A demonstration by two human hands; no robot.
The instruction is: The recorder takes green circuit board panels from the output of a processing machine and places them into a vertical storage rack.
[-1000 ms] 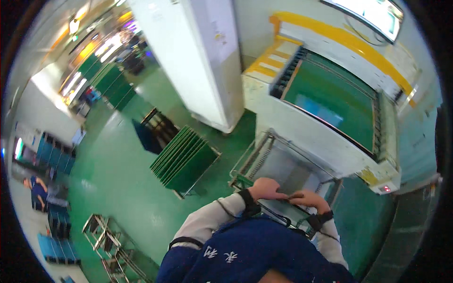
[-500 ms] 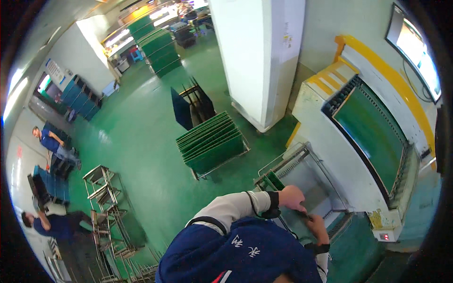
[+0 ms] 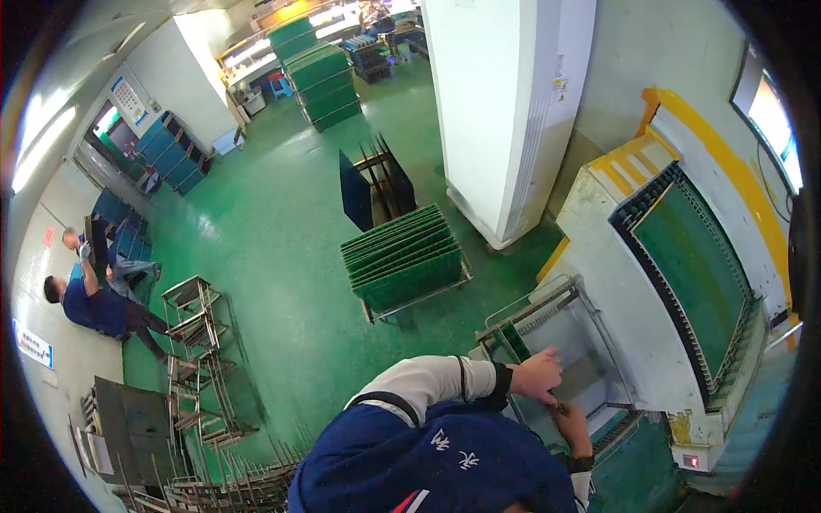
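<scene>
At the lower right, my left hand [image 3: 536, 375] reaches over a metal-framed rack [image 3: 575, 293] with its fingers bent. My right hand [image 3: 572, 427] is close below it, fingers pressed together. The fingertips of both hands nearly meet, at a small dark thing too small to name. A few narrow green boards [image 3: 515, 340] stand upright in the rack's left side, beside my left hand. Behind the hands lies a grey sheet-like surface [image 3: 590, 368] within the frame.
A white machine [image 3: 599, 231] holding a large green panel [image 3: 691, 274] stands at right. Ahead are a cart of upright green panels [image 3: 406, 278] and a white pillar [image 3: 479, 111]. Metal stands [image 3: 192, 342] and two people, one in dark clothes [image 3: 98, 308], are at left.
My view has shifted, so the room sits further right. My left hand's fingers have lifted somewhat. At left, the standing person has moved next to the other and raises a dark object.
</scene>
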